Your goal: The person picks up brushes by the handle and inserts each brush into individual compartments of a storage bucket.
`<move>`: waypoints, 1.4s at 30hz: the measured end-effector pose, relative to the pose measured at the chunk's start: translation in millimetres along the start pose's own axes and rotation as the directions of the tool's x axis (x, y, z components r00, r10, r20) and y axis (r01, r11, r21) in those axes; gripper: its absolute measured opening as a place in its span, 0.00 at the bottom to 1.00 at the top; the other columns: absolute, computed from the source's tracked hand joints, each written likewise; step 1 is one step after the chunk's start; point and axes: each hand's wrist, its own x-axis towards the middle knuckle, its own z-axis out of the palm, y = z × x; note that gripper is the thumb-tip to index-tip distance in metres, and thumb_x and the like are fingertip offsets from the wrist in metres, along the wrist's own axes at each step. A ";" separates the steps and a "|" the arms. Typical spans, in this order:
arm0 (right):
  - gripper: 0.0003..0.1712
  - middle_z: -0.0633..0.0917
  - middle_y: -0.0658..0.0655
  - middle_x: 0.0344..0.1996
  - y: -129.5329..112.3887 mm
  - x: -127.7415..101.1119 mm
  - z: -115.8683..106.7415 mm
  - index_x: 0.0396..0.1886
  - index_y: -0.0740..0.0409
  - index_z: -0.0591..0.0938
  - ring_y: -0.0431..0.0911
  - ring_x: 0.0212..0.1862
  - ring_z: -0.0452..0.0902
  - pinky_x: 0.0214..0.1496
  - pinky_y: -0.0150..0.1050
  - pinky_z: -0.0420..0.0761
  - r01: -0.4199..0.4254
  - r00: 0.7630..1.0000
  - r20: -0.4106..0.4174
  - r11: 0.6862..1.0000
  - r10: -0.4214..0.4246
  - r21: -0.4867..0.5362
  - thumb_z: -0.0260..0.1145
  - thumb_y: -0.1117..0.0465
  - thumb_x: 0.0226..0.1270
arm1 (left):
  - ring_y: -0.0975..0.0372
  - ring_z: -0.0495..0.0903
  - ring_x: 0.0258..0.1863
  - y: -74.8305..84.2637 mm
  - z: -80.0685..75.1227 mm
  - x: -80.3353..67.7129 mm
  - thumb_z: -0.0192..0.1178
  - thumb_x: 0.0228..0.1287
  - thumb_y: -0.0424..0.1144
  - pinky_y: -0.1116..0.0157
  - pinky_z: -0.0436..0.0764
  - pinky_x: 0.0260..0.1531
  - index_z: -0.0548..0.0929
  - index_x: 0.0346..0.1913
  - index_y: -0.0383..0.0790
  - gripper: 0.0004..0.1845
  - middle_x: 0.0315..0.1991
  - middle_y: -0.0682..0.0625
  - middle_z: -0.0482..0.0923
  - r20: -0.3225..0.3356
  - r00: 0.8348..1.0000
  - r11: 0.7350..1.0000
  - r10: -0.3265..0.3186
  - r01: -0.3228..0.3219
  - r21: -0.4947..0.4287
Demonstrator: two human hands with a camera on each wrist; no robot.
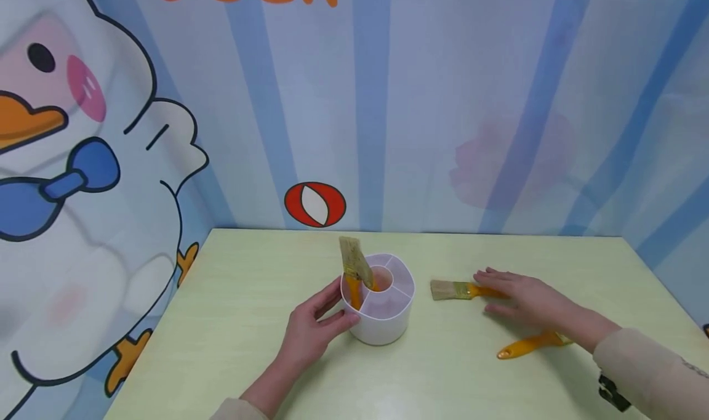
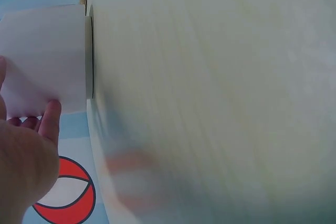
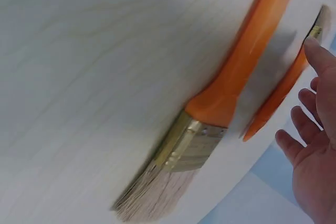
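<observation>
My left hand [image 1: 312, 334] grips the side of a white round divided holder [image 1: 382, 331], thumb in front and fingers at its left. Two paintbrushes [image 1: 352, 260] stand in it, bristles up and leaning. On the table to the right lies a paintbrush [image 1: 455, 290] with an orange handle and pale bristles. My right hand [image 1: 526, 297] reaches over that handle, fingers extended; in the right wrist view a fingertip [image 3: 315, 51] overlaps the brush close to its metal band. Another orange-handled paintbrush [image 1: 526, 346] lies nearer, partly under the right forearm.
The pale wooden table [image 1: 266, 266] ends at a blue striped backdrop [image 1: 421, 100] with a cartoon duck [image 1: 83, 254] at the left. A black band [image 1: 612, 392] shows at the right wrist.
</observation>
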 end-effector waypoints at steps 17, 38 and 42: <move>0.27 0.85 0.65 0.64 9.5 7.9 17.7 0.69 0.60 0.83 0.62 0.62 0.85 0.63 0.59 0.85 0.018 0.993 -0.119 0.997 -0.008 0.076 0.74 0.57 0.74 | 0.47 0.75 0.74 2.9 -0.4 -1.8 0.79 0.64 0.42 0.60 0.86 0.59 0.75 0.78 0.52 0.40 0.76 0.48 0.75 0.005 1.000 1.000 -0.007 0.007 0.026; 0.17 0.93 0.57 0.47 -7.0 23.6 26.4 0.57 0.57 0.92 0.52 0.43 0.92 0.46 0.49 0.92 -0.001 0.961 -0.277 1.000 0.005 0.015 0.76 0.65 0.69 | 0.49 0.74 0.75 0.2 -0.2 1.1 0.79 0.63 0.42 0.62 0.87 0.58 0.76 0.78 0.53 0.40 0.76 0.50 0.75 0.003 1.000 0.999 0.002 -0.002 0.037; 0.19 0.93 0.60 0.49 -12.2 30.2 18.2 0.59 0.59 0.90 0.50 0.44 0.91 0.43 0.40 0.91 -0.055 0.951 -0.291 0.982 0.106 0.179 0.76 0.65 0.70 | 0.49 0.75 0.75 -0.7 -0.6 1.4 0.80 0.63 0.41 0.63 0.87 0.58 0.76 0.78 0.53 0.40 0.76 0.50 0.75 0.001 1.000 0.999 0.005 -0.005 0.034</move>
